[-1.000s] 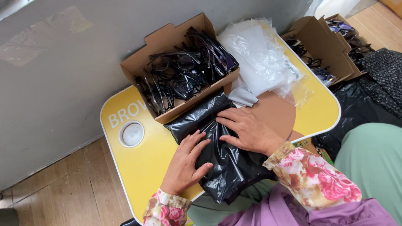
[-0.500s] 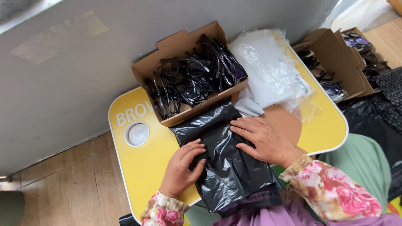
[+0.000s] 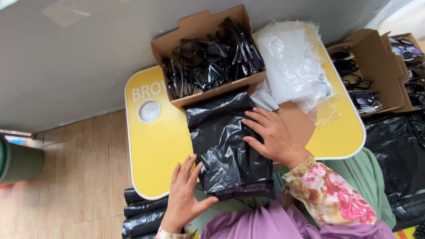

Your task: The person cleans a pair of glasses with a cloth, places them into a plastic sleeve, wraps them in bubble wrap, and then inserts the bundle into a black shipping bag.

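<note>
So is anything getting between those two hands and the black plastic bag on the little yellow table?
Nothing visible does. The right hand lies flat on the black plastic bag, and the left hand touches its lower left edge. The cardboard box of glasses and the clear plastic sleeves sit behind the bag, not over it.

Black bag (image 3: 228, 141) — glossy crinkled plastic; box (image 3: 201, 28) — matt cardboard; table (image 3: 155, 146) smooth yellow.

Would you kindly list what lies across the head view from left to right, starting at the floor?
Green bin → round recess in the yellow table → left hand → black plastic bag → right hand → clear plastic bags → far-right cardboard box of glasses.
</note>
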